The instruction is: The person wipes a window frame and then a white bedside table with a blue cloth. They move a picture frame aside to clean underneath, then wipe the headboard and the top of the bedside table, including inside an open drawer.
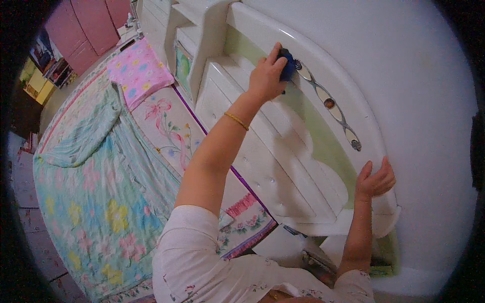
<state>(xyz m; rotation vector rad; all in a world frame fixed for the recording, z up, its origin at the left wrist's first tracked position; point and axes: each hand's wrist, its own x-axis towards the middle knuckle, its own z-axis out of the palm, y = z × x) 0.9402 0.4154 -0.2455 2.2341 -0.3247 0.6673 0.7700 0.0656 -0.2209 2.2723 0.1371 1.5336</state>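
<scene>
My left hand (267,77), with a yellow bracelet on its forearm, reaches up and holds a dark blue cloth (288,67) against the white headboard (257,22). The cloth lies at the upper end of a decorative strip (322,94) with crossed metal bands and a round brown stone. At the lower right, my right hand (375,181) is by the headboard's curved outer rim. It holds nothing and its fingers are somewhat apart; whether it touches the rim is hard to tell. Green panels and a white padded, buttoned section (261,163) lie between my arms.
A bed with a floral mattress cover (151,121), a rumpled green-blue quilt (102,189) and a pink pillow (138,72) spreads to the left. White shelves (185,34) adjoin the headboard. Beyond stand a pink wardrobe (91,26) and a yellow cabinet (39,85). A pale wall (424,132) rises behind the headboard.
</scene>
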